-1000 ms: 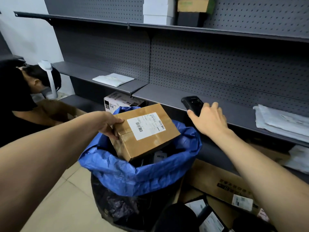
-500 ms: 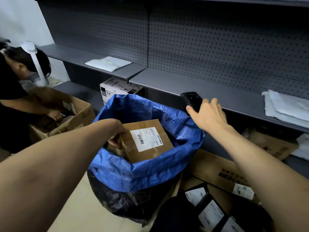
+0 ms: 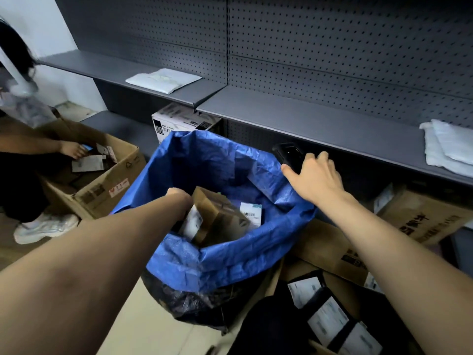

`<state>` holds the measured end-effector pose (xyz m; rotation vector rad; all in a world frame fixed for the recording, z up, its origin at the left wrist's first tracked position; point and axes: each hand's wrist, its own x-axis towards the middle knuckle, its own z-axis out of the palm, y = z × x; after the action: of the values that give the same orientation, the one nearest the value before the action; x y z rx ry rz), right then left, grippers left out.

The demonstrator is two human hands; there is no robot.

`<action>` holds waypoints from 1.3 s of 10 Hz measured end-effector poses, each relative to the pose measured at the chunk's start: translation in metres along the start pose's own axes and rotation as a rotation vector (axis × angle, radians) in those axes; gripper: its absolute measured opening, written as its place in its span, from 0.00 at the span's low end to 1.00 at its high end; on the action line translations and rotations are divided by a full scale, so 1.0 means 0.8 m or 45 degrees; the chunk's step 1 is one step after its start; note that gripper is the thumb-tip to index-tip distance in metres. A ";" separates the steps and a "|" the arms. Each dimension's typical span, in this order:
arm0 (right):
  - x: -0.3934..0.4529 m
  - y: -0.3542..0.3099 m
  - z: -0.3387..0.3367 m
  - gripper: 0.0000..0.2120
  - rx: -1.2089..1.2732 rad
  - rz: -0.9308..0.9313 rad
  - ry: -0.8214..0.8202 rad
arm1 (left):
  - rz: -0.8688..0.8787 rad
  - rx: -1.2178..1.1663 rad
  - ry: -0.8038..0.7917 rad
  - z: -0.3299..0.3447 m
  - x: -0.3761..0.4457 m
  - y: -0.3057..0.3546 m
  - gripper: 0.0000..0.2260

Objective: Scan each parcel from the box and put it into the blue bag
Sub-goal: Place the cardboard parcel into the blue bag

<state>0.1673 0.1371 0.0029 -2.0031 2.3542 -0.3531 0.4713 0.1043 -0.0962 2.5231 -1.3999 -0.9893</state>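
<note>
Parcels in black wrap with white labels lie in the open box at your 5 o'clock, nearest to you. At 12 o'clock, your left hand reaches down inside the blue bag, against a brown cardboard parcel that stands tilted on its edge among other packets; your wrist hides the fingers, so you cannot tell whether that grip is clamped on it or apart. Beside it lies a small white-labelled packet. The bag's blue rim is folded out over a black outer layer. At 1 o'clock, your right hand curls its fingers round a black handheld scanner, held just above the bag's far rim. At 9 o'clock, a second person's hand rests in another cardboard carton of packets. Further off, at 11 o'clock, a white mailer lies on the grey shelf; more white mailers are stacked at 2 o'clock.
</note>
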 end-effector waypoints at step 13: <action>-0.080 0.182 -0.055 0.37 -0.097 0.274 0.034 | 0.999 0.434 0.355 0.099 -0.158 0.166 0.25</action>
<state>0.0297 0.2276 0.0100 -1.7593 2.6045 -0.2873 0.2821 0.1451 -0.0470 1.8481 -2.3000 -0.2601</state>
